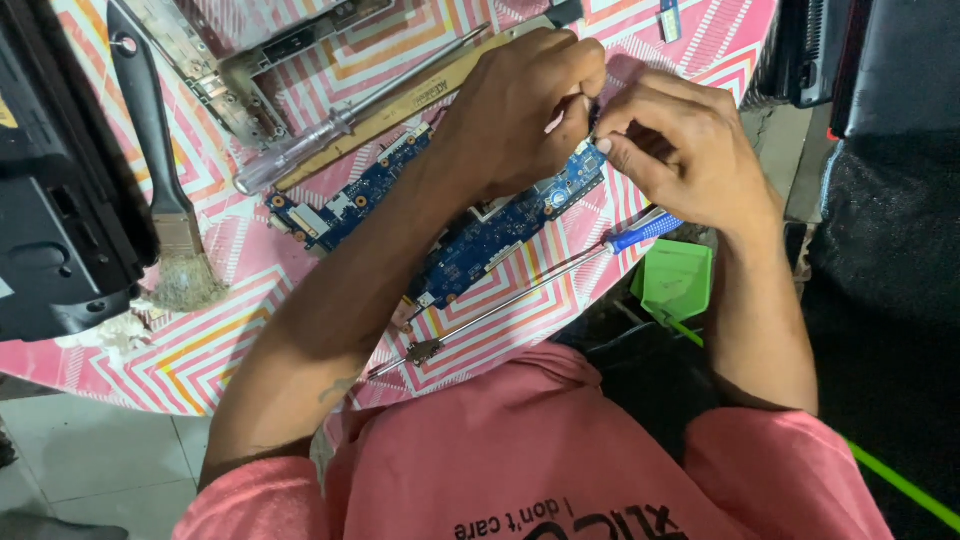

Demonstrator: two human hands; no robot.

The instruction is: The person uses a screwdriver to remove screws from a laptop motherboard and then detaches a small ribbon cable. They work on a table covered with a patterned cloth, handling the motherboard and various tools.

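Observation:
A long blue circuit board [470,240] lies on a table under a pink patterned cloth [200,350]. Both of my hands meet over its far right end. My left hand [520,110] has its fingers curled and pinches something small at the board's edge. My right hand [675,150] pinches at the same spot with thumb and forefinger. What sits between the fingertips is hidden. My left forearm crosses over the middle of the board.
A blue-handled screwdriver [640,233] lies just below the board, and a clear-handled one [300,150] above it beside a wooden ruler [420,95]. A black brush [160,170], a dark laptop shell [50,230], a metal chassis part [240,60] and a green tray [678,280] surround them.

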